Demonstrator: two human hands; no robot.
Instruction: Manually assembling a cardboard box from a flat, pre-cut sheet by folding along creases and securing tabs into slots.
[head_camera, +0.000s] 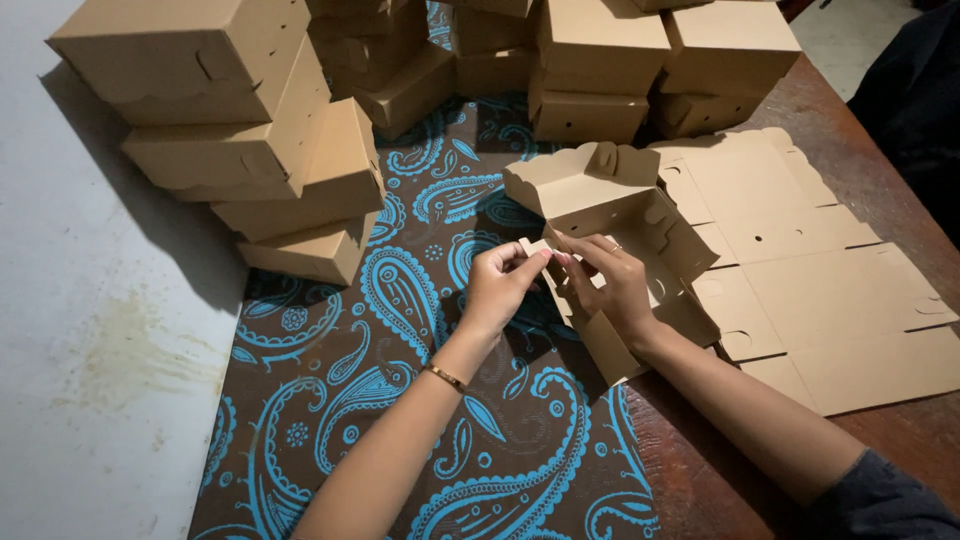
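1. The left hand, at the centre of the frame, has its fingers pinched narrow on a small flap at the near corner of a half-folded brown cardboard box; a thin gold bracelet sits on that wrist
2. The right hand, just right of centre, has its fingers curled around the same corner, meeting the left fingertips; the two grips seem to hold the side wall upright while the flap is worked
3. The box stands tilted, its lid raised toward the upper middle of the frame, so its open inside faces the person
4. A stack of flat unfolded box blanks lies at the right of the frame on the wooden table, close beside the right hand, likely for easy reach
5. Finished closed boxes are piled at the upper left, and more along the top, away from the hands
6. A dark cloth with blue paisley covers the work area below the hands
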